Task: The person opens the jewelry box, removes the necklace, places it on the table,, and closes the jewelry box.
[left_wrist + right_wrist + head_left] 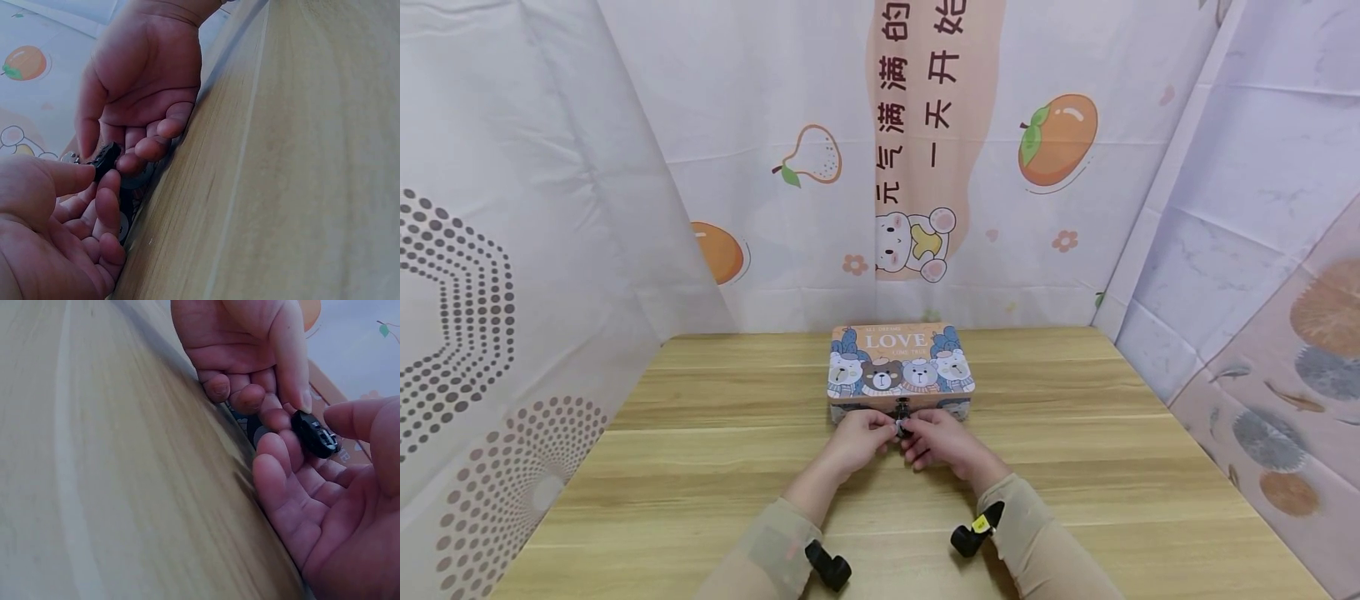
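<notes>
A tin box with bears and the word LOVE on its lid stands closed on the table, its dark clasp facing me. At the clasp is a small black combination padlock with a row of dials. My left hand pinches the padlock's end between thumb and fingers. From the other side my right hand holds its curled fingers around the padlock, with the thumb close by the dials in the right wrist view. Both hands are in front of the box, and the fingers partly hide the lock and clasp.
The wood-grain table extends around the box. A printed curtain hangs behind its far edge, and more patterned cloth runs along the sides. A black wrist device is on my left sleeve, another on my right.
</notes>
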Demonstrator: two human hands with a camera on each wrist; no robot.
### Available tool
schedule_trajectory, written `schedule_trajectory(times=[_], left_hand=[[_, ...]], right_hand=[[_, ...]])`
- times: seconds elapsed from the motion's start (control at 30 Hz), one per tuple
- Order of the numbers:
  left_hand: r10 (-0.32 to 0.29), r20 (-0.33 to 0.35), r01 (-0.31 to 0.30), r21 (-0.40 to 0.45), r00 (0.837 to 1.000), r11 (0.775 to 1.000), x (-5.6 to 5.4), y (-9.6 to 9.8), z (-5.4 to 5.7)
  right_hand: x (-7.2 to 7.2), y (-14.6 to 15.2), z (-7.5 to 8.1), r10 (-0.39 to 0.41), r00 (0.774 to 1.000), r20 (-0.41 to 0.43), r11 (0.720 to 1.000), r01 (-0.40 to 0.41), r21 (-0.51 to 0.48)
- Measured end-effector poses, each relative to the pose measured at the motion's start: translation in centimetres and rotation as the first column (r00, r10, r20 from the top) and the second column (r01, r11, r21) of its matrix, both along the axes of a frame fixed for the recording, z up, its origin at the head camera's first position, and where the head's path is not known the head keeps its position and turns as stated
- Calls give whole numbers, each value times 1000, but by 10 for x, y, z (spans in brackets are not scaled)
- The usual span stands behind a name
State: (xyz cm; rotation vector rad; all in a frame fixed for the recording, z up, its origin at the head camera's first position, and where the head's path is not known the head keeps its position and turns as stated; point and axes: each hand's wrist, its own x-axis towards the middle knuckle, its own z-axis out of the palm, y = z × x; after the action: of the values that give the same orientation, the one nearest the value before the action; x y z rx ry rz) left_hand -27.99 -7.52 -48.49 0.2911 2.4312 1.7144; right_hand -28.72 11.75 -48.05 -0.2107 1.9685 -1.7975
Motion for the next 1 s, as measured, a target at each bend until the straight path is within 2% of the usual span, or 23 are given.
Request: schedule_trajectory(times=[0.27, 0.57, 0.87, 1.0], left_hand=[[0, -8, 0, -13, 1000, 1000, 0, 0, 0], [-9, -26, 9, -2, 1000, 1000, -1, 0, -3], [-8, 0, 8, -8, 1000, 1000, -1, -1, -2], [-10, 2, 10, -7, 1000, 1000, -1, -1, -2]], right_hand=[[0, 7, 4, -7, 1000, 10, 999, 8, -39], [-3, 14, 4, -21, 1000, 17, 1000, 21, -20], [-3, 9, -4, 32, 995, -100, 999, -27, 44], [-3, 6, -6, 23, 993, -119, 998, -16, 53]])
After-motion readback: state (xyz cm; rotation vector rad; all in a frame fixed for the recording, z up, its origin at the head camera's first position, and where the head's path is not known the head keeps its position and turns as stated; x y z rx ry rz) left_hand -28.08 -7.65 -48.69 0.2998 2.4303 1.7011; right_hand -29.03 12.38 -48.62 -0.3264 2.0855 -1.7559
